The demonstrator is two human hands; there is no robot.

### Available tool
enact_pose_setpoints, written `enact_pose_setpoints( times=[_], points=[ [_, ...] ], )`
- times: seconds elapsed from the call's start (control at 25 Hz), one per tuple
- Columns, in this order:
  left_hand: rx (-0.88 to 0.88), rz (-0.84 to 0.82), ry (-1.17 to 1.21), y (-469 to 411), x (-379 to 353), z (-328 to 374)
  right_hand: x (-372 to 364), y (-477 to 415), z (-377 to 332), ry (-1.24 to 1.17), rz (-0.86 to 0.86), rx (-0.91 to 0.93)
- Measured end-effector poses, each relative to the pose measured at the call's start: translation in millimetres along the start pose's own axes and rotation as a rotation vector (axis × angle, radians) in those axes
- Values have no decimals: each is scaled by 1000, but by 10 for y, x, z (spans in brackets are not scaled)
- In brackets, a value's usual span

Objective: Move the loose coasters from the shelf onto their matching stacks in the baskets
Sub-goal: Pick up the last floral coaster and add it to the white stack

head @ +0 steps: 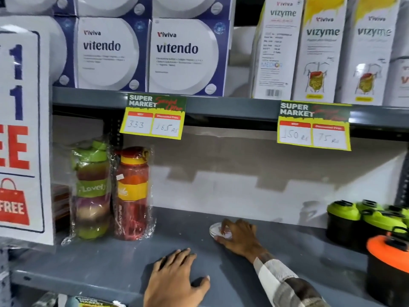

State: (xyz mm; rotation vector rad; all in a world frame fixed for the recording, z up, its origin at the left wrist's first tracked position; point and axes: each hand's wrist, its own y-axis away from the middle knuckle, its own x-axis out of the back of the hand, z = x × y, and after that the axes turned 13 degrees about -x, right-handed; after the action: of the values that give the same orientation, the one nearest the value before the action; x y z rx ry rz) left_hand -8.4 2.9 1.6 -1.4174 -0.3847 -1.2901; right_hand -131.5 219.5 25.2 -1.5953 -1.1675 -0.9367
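Seemingly thin, light and stiff, the white coaster point(216, 229) lies flat mid-shelf point(124, 262), under the right hand point(238, 237), whose fingers curl over its 3 o'clock edge; best lifted by the rim. The left hand point(174, 278) rests flat, released, at the coaster's 7 o'clock.
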Motion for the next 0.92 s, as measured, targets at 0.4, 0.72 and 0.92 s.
enact_pose_setpoints(
  times=[0.4, 0.72, 0.92],
  points=[
    [-22, 20, -47, 36, -71, -17, 883, 964, 110, -132, 461, 152],
    [-37, -17, -92, 38, -94, -59, 1621, 2108, 239, -160, 791, 172],
    [-21, -42, -92, 63, -91, -48, 1839, 2647, 249, -159, 939, 215]
  ],
)
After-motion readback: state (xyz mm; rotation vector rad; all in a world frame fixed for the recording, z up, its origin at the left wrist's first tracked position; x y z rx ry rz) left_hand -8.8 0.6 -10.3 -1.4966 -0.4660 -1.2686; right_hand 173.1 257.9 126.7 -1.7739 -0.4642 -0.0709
